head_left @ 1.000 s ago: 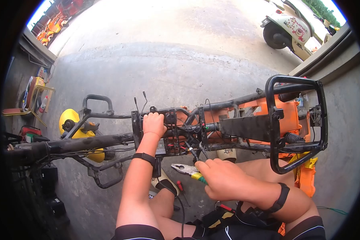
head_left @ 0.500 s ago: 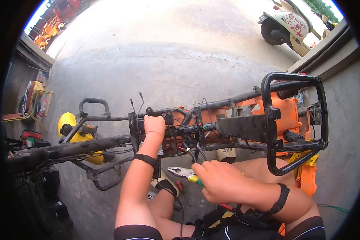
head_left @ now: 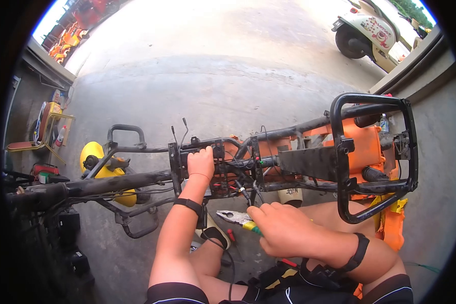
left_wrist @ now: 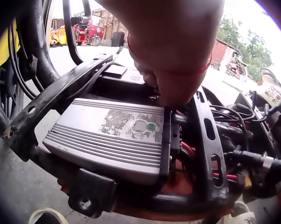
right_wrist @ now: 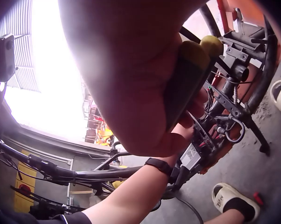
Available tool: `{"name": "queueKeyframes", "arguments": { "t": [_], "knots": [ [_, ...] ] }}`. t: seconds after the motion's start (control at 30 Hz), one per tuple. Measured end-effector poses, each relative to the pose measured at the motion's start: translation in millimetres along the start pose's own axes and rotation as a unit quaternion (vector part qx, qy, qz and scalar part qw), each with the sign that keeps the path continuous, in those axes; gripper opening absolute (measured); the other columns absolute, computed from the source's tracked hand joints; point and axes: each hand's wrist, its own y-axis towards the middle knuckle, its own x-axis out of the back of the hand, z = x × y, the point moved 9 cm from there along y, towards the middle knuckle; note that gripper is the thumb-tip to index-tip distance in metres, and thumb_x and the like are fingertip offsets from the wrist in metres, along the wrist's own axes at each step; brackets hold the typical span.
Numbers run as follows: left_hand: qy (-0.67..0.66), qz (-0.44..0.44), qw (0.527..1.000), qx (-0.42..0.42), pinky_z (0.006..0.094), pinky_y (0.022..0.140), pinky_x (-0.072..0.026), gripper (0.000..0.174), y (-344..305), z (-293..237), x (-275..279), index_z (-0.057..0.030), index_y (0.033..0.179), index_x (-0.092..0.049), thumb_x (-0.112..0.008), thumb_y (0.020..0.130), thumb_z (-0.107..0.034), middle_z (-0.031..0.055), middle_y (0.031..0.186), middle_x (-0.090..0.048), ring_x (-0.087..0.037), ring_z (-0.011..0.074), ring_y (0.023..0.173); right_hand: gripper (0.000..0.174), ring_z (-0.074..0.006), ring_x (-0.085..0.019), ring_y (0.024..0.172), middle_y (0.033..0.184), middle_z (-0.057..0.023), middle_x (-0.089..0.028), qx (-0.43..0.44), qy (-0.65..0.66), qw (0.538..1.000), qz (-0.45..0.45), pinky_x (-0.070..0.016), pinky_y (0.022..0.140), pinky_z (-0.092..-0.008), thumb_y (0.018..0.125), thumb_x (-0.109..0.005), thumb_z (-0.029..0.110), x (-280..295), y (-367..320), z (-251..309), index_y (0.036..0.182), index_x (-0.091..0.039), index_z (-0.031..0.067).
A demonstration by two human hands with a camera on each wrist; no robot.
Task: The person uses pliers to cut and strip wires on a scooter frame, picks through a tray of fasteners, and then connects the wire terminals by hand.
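In the head view my left hand (head_left: 201,163) reaches down into the middle of a bare black scooter frame (head_left: 117,179). The left wrist view shows its fingers dipping behind a silver finned box (left_wrist: 107,140), where their tips are hidden; whether they hold anything I cannot tell. My right hand (head_left: 283,229) grips combination pliers (head_left: 233,217) with yellow-and-green handles, held on the near side of the frame. The plier jaws point left, slightly parted, with nothing between them. Black cables with a connector (head_left: 243,190) hang just beyond the right hand.
A black loop rail (head_left: 342,157) rises at the frame's right end, with orange body panels (head_left: 359,144) beneath it. A red-handled screwdriver (head_left: 231,235) lies on the floor near my foot. At left are a yellow part (head_left: 92,154) and a chair (head_left: 48,126). A white scooter (head_left: 372,35) stands outside.
My left hand has turned a little and its knuckles sit lower and narrower in the frame. The right hand and the pliers stay almost where they were. The view has shifted slightly.
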Motion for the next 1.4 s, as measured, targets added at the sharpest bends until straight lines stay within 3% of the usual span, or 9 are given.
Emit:
{"name": "queueKeyframes", "arguments": {
  "t": [0.17, 0.23, 0.3, 0.37, 0.5, 0.8, 0.97, 1.1, 1.4],
  "knots": [
    [0.028, -0.032, 0.999, 0.028, 0.0366, 0.066, -0.0527, 0.011, -3.3, -5.4, -10.8, -0.0128, 0.095, -0.055, -0.061, 0.086, -0.013, 0.0067, 0.078, -0.069, -0.072, 0.0255, 0.070, 0.051, -0.0375, -0.062, 0.088, 0.094, -0.0186, -0.061, 0.016, 0.013, 1.000, 0.000, -0.0514, 0.076, -0.0468, 0.072, -0.063, 0.009, 2.6, -1.9, 9.0, 0.120, -0.052, -0.0039],
    [0.011, -0.031, 0.998, 0.054, 0.0373, 0.063, -0.0541, 0.012, -6.3, -3.9, -9.4, -0.0113, 0.096, -0.054, -0.061, 0.086, -0.013, 0.0080, 0.077, -0.069, -0.072, 0.0271, 0.069, 0.034, -0.0365, -0.063, 0.085, 0.090, -0.0175, -0.062, 0.046, 0.017, 0.998, -0.041, -0.0523, 0.074, -0.0464, 0.076, -0.064, 0.010, 7.4, -2.7, 14.3, 0.105, -0.053, -0.0014],
    [-0.003, -0.030, 0.996, 0.081, 0.0380, 0.061, -0.0556, 0.014, -11.1, -2.4, -7.6, -0.0097, 0.098, -0.052, -0.060, 0.087, -0.014, 0.0094, 0.077, -0.070, -0.072, 0.0287, 0.069, 0.034, -0.0365, -0.063, 0.085, 0.090, -0.0175, -0.061, 0.055, 0.025, 0.997, -0.047, -0.0523, 0.074, -0.0463, 0.075, -0.064, 0.010, 8.9, -3.2, 16.1, 0.106, -0.053, -0.0015],
    [-0.093, -0.028, 0.978, 0.187, 0.0417, 0.061, -0.0576, 0.016, -19.6, 12.4, -9.3, -0.0068, 0.099, -0.050, -0.058, 0.088, -0.015, 0.0133, 0.079, -0.071, -0.072, 0.0328, 0.071, 0.034, -0.0365, -0.063, 0.085, 0.090, -0.0175, -0.061, 0.065, 0.034, 0.996, -0.055, -0.0523, 0.074, -0.0462, 0.075, -0.064, 0.009, 11.3, -3.8, 17.7, 0.106, -0.053, -0.0016],
    [-0.127, -0.015, 0.955, 0.267, 0.0490, 0.069, -0.0572, 0.021, -30.4, 22.3, -14.4, -0.0059, 0.097, -0.050, -0.060, 0.088, -0.023, 0.0197, 0.080, -0.071, -0.071, 0.0388, 0.076, 0.042, -0.0373, -0.062, 0.086, 0.092, -0.0180, -0.061, 0.070, 0.047, 0.995, -0.048, -0.0515, 0.075, -0.0467, 0.073, -0.063, 0.008, 11.4, -3.5, 22.2, 0.113, -0.052, -0.0025],
    [-0.129, -0.027, 0.951, 0.280, 0.0446, 0.071, -0.0579, 0.018, -42.1, 20.4, 0.5, -0.0111, 0.088, -0.068, -0.065, 0.090, -0.028, 0.0148, 0.081, -0.073, -0.073, 0.0337, 0.076, 0.050, -0.0379, -0.062, 0.087, 0.094, -0.0183, -0.061, 0.093, 0.040, 0.995, -0.021, -0.0507, 0.077, -0.0479, 0.074, -0.064, 0.009, 6.8, -5.8, 29.8, 0.121, -0.052, -0.0030],
    [-0.237, -0.059, 0.896, 0.370, 0.0452, 0.081, -0.0538, 0.019, -63.3, 18.7, -9.3, -0.0156, 0.093, -0.078, -0.072, 0.084, -0.031, 0.0088, 0.097, -0.073, -0.069, 0.0313, 0.092, 0.052, -0.0385, -0.061, 0.088, 0.095, -0.0192, -0.061, 0.117, 0.068, 0.989, -0.052, -0.0505, 0.077, -0.0480, 0.075, -0.065, 0.010, 13.8, -8.0, 35.7, 0.123, -0.051, -0.0036],
    [-0.195, -0.083, 0.908, 0.362, 0.0451, 0.080, -0.0551, 0.021, -64.1, 12.0, 1.5, -0.0164, 0.097, -0.079, -0.072, 0.083, -0.031, 0.0131, 0.095, -0.074, -0.070, 0.0342, 0.089, 0.053, -0.0391, -0.061, 0.089, 0.096, -0.0199, -0.061, 0.116, 0.082, 0.989, -0.044, -0.0503, 0.078, -0.0476, 0.077, -0.065, 0.011, 14.8, -9.3, 36.1, 0.125, -0.050, -0.0045],
    [-0.219, 0.016, 0.896, 0.386, 0.0464, 0.083, -0.0542, 0.024, -51.1, 15.6, -11.9, -0.0147, 0.097, -0.079, -0.075, 0.083, -0.034, 0.0125, 0.097, -0.074, -0.071, 0.0329, 0.094, 0.046, -0.0367, -0.061, 0.088, 0.094, -0.0182, -0.060, 0.122, 0.091, 0.986, -0.071, -0.0508, 0.077, -0.0462, 0.077, -0.063, 0.010, 26.0, -15.0, 33.0, 0.119, -0.051, -0.0048]
  ]
}}
